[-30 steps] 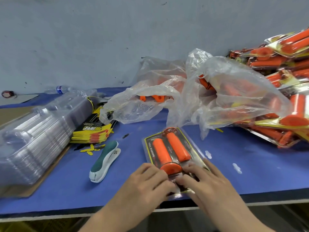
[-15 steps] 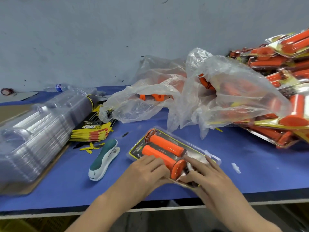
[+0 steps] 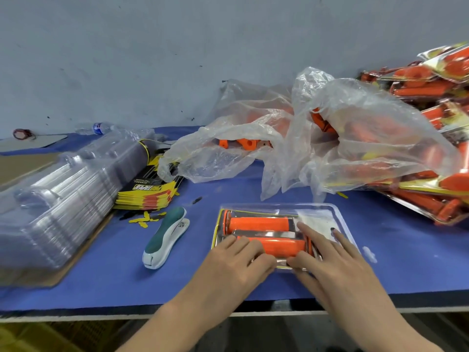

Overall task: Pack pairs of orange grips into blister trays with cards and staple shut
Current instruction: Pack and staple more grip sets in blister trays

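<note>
Head camera, and the blister tray (image 3: 338, 219) lies flat on the blue table (image 3: 101, 275), near the front edge and long side facing the person. Two orange grips (image 3: 258, 224) sit inside it side by side, running left to right, with a yellow-edged card under them. The left hand (image 3: 238, 260) lies flat on the tray's near left corner, fingers fairly straight and gripping nothing, their tips over the end of the nearer grip. The right hand (image 3: 330, 260) is spread wide across the tray's right half, fingers straight and pressing on the clear plastic. The stapler (image 3: 166, 237) lies just left of the tray, untouched. Further left are a stack of cards (image 3: 149, 194) and a stack of clear trays (image 3: 58, 199). Behind, a crumpled plastic bag (image 3: 355, 138) holds loose grips, and finished packs (image 3: 431, 97) pile up at the far right.
</note>
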`<state>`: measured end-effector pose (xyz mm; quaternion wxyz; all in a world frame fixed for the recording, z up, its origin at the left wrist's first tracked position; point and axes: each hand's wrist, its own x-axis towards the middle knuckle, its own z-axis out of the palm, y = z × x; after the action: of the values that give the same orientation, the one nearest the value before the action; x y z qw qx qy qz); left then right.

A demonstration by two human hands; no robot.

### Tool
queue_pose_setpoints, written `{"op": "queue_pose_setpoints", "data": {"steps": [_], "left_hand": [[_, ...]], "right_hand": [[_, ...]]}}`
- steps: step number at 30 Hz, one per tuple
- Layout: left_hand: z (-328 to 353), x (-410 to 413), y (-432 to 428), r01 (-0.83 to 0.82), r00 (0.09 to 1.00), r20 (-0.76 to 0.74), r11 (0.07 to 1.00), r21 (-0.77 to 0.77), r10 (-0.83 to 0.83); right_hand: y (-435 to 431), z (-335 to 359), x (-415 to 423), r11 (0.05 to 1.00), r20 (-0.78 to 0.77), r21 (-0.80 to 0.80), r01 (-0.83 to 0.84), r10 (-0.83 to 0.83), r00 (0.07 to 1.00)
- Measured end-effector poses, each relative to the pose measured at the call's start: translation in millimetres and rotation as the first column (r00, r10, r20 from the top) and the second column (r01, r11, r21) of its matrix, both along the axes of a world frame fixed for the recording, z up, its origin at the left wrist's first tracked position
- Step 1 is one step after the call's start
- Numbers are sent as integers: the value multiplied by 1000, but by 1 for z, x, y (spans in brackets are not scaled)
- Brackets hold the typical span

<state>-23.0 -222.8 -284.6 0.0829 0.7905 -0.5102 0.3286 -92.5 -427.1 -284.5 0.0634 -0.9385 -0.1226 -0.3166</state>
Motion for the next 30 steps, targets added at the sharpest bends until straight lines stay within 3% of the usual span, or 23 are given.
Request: {"op": "queue_pose_setpoints", "data": {"steps": [10,13,18,21,23,27,30], "left_hand": [[5,17,28,17,1000,21,997,-80,-15],[-1,0,13,95,995,4,995,-33,-95],[3,12,28,127,991,-41,992,-9,-127],[6,23,32,70,994,-80,996,-48,-74],[6,21,27,55,997,-59,998,-32,-57],[3,14,24,66,997,-33,998,-1,-66],[1,17,27,75,989,-126,996,-57,-82]], "right_hand": [[-20,4,0,995,-14,-11,96,-96,995],[3,-2,5,1000,22,6,-15,15,1000],[7,-16,12,966,-78,104,-235,243,967],[-4,-12,17,953,-144,161,-255,278,950],[-1,-10,18,966,-155,116,-230,246,957],[25,-12,13,964,-70,100,-248,256,964],[37,-18,15,952,23,141,-271,270,963]]}}
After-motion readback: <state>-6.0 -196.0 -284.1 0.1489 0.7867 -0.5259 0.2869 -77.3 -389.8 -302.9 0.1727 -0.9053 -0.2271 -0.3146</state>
